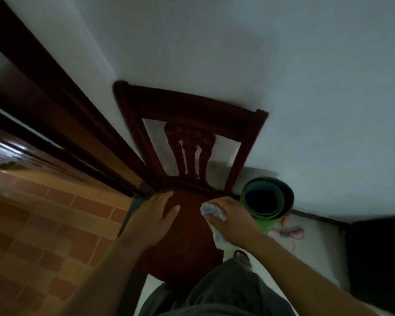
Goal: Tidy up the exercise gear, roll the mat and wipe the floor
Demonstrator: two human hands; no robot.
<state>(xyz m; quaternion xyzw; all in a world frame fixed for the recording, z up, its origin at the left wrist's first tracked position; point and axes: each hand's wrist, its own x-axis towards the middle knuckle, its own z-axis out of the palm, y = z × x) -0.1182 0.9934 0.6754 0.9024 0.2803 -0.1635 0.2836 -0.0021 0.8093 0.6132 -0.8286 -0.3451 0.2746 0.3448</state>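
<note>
The left hand (pixel 156 216) lies flat, fingers spread, on the chair seat (pixel 187 242); the right hand (pixel 232 218) grips a crumpled cloth (pixel 211 212) against it.

Dim, underexposed frame with a cool grey cast on the wall (pixel 283 65); the brightest spot is a small glare streak at far left on the dark wood frame (pixel 12 145), and the tiled floor (pixel 32 224) on the left reads warmer orange. The chair (pixel 192 124) throws a soft shadow onto the wall to its right, and the inside of the rolled mat (pixel 268 198) is black. Strong wide-angle bending at the edges, motion smear at far left, soft focus on both forearms, and crushed blacks at the near right.
</note>
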